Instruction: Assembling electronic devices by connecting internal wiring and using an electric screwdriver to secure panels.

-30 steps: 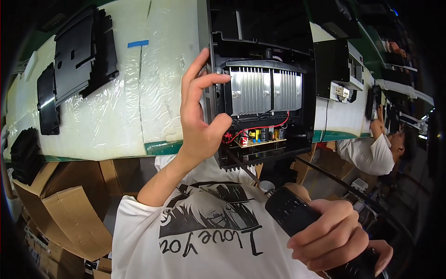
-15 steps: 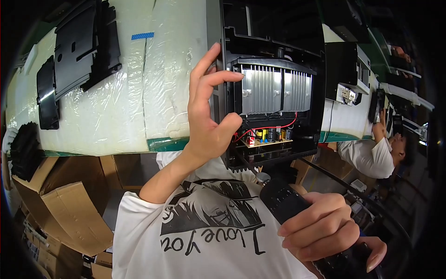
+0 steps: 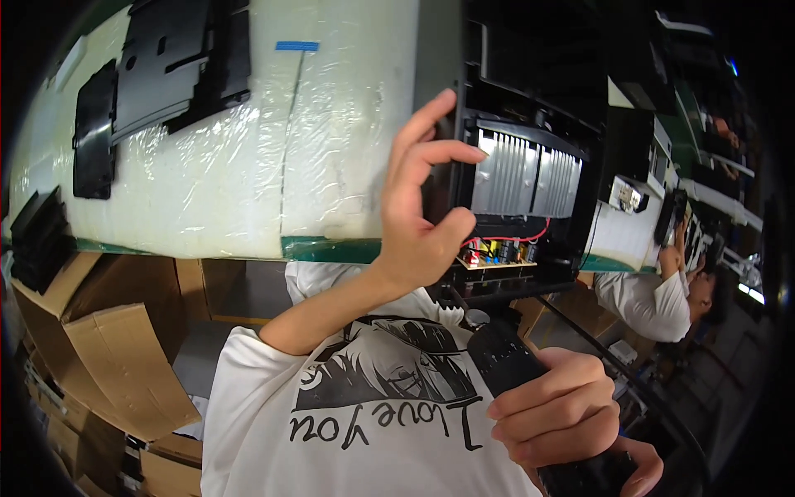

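Note:
A black electric screwdriver (image 3: 507, 356) is wrapped in the fingers of my right hand (image 3: 563, 414). It tilts up and to the left, and its tip end lies by the lower left corner of a black device housing (image 3: 517, 286). My left hand (image 3: 422, 203) rests on the housing's left edge with its fingers spread; the index finger and thumb reach over the rim. Inside the open housing sit two ribbed silver heat sinks (image 3: 505, 174). Below them is a small circuit board (image 3: 497, 264) with red wires. The exact tip of the screwdriver is hard to make out.
Stacked black panels (image 3: 166, 70) lie on the film-covered table (image 3: 331, 157) at the left. Open cardboard boxes (image 3: 128, 364) stand below the table's green edge. Another device with a white connector block (image 3: 627, 195) is at the right, beyond which a person (image 3: 646, 302) works.
The view has swung, so the housing and my left hand appear farther right and the left hand slightly lower. Both hands keep nearly the same hold and place against the housing.

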The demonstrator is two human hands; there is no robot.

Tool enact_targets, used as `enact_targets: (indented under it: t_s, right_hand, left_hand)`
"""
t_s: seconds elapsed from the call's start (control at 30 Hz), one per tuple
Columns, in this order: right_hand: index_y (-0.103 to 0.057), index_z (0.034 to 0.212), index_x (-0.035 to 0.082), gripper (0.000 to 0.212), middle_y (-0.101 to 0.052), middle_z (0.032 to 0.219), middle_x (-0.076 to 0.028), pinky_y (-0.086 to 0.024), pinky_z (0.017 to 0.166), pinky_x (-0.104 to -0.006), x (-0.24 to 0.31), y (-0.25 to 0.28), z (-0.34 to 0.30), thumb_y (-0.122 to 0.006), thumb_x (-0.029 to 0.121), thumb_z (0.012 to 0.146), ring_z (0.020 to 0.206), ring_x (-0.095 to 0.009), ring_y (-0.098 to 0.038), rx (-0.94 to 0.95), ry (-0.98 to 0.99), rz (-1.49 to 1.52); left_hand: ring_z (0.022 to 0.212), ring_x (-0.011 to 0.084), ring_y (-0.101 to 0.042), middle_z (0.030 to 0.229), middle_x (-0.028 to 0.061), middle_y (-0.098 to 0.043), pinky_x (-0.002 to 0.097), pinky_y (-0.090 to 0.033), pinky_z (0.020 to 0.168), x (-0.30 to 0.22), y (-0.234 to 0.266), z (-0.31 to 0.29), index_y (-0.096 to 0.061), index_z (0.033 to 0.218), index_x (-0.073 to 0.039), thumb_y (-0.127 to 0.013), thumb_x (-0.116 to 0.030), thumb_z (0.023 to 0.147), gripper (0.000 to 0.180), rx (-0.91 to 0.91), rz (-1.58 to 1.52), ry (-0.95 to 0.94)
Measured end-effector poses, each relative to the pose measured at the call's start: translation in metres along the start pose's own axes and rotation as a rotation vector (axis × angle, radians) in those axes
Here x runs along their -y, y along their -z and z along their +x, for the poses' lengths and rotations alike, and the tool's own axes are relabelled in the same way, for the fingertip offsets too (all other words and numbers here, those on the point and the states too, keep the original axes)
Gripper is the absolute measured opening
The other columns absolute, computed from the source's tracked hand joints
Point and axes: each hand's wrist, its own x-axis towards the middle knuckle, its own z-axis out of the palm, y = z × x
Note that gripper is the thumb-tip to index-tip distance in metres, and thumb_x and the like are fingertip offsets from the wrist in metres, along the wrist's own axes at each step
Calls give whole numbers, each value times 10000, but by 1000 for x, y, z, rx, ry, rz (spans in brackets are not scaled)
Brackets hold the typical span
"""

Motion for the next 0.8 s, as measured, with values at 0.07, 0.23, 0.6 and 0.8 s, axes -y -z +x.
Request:
enact_targets:
  t_s: [0.07, 0.23, 0.6, 0.8]
  right_hand:
    - [-583, 693, -96, 830, -554, 543, -214, -527, 435, -323, -5, -3, 5, -42, 468, 972, 426, -288, -545, 37, -24, 33]
    - [-567, 639, -68, 725, -558, 523, -200, -536, 444, -318, -8, -6, 5, -112, 386, 974, 406, -265, -540, 0, -37, 3]
    - [-563, 632, -54, 582, -566, 525, -193, -507, 429, -286, -9, -5, -2, -234, 330, 921, 424, -258, -559, 0, -97, -59]
    - [-484, 876, 2, 410, -566, 599, -143, -474, 492, -317, -18, -5, 6, -395, 402, 859, 432, -234, -544, 6, 31, -142]
  left_hand:
    - [1264, 338, -390, 1371, 212, -391, 390, -301, 1033, -5, -2, -1, -578, 964, -28, -514, 47, 589, 388, -22, -34, 36]
    - [1310, 320, -326, 1394, 233, -335, 399, -218, 1093, -6, 1, -3, -546, 984, -5, -467, 90, 557, 445, 20, -46, 76]
    - [1293, 328, -351, 1371, 212, -381, 396, -247, 1073, -5, 1, -1, -527, 1037, -19, -474, 84, 573, 478, -16, -64, 81]
    - [1290, 333, -361, 1375, 202, -380, 382, -260, 1069, -6, -3, 0, -486, 1116, -16, -476, 94, 581, 546, -50, -125, 86]
